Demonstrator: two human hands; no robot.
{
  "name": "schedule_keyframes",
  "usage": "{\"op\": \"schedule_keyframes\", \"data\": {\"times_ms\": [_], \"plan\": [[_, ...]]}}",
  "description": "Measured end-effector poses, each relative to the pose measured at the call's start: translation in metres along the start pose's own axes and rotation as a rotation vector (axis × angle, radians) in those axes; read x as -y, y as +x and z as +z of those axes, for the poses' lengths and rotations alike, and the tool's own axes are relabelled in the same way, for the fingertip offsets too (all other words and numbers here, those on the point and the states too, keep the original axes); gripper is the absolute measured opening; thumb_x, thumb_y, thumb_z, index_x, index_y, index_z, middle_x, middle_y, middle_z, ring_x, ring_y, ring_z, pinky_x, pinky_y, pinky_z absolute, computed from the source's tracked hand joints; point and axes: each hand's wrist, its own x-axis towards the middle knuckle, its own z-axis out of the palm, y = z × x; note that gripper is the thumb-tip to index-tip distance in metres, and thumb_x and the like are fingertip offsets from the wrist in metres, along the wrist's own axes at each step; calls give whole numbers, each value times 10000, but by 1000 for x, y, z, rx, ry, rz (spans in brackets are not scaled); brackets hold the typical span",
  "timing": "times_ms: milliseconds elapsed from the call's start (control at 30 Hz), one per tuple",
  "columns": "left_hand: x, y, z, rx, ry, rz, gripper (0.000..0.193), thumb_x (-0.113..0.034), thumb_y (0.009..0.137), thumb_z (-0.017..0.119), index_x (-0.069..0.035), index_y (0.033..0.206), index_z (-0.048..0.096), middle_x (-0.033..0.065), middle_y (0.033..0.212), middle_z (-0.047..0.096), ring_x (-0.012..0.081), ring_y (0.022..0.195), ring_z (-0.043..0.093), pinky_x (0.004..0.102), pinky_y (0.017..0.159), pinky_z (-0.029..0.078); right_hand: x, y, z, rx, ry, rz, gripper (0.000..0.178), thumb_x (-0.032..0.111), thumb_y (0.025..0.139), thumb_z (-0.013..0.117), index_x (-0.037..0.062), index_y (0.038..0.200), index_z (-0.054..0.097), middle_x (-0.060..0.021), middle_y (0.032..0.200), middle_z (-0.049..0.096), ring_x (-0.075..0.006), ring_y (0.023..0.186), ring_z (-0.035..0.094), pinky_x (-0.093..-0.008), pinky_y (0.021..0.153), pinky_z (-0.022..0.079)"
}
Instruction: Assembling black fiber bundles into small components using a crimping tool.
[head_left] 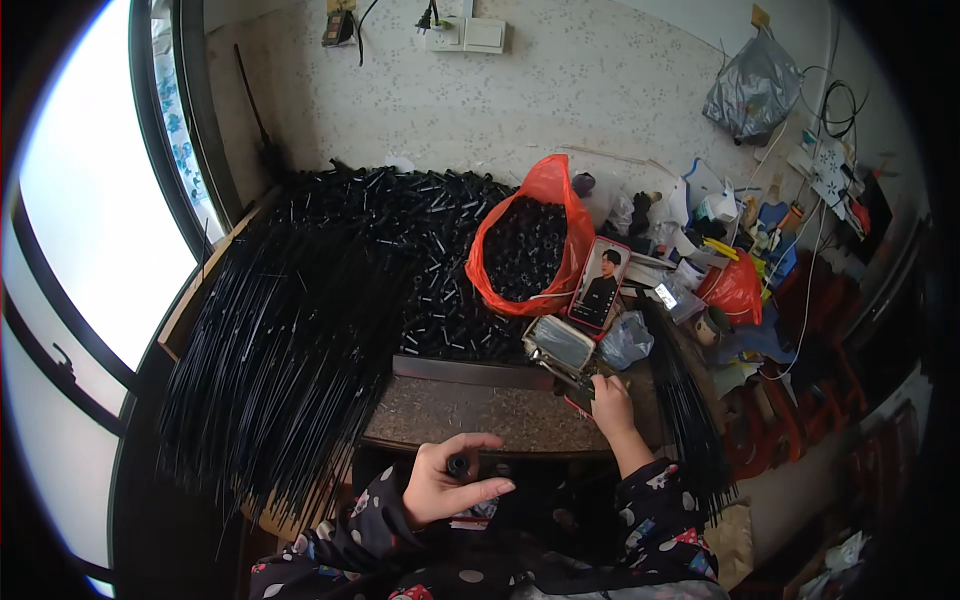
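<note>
the left hand point(436, 484) — thumb and forefinger apart, other fingers curled — retains a small black tube point(458, 465) in its palm, while the right hand point(611, 405), its closure not determinable, is positioned at the metal fixture point(560, 349) just ahead and to its left.

Rods point(290, 350) left of the tube heap point(440, 285), 1 bag point(577, 225) at its right, 1 phone point(601, 285) beside that.

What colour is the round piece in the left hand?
Black; the round piece shows best in the head view.
</note>
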Motion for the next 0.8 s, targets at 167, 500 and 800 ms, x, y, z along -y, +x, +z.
{"op": "schedule_keyframes", "data": {"times_ms": [167, 500, 800], "plan": [[3, 3, 5, 64, 14, -13, 444, -115, 674, 772, -9, 1060, 580, -49, 527, 419, 15, 507, 377, 182, 485, 284, -6, -1, -1, -34, 149, 295, 279, 22, 685, 655, 8, 933, 530, -195, 844, 562, -382, 789, 547, -439, 675, 459], [6, 32, 27, -116, 42, 95, 681, -181, 660, 791, 32, 1220, 467, -5, 543, 492, 27, 526, 446, 178, 506, 363, 178, -13, -97, -75, 1922, 441, 305, 69, 728, 711, 19, 924, 483, -82, 814, 593, -120, 703, 566, -229, 665, 470], [8, 13, 12, -116, 71, 78, 719, -195, 658, 793, 44, 1237, 439, 35, 618, 572, 52, 591, 522, 190, 548, 413, 210, -15, -100, -63, 1927, 378, 256, 36, 764, 662, 8, 935, 474, -90, 830, 576, -114, 747, 555, -226, 706, 461]]}}
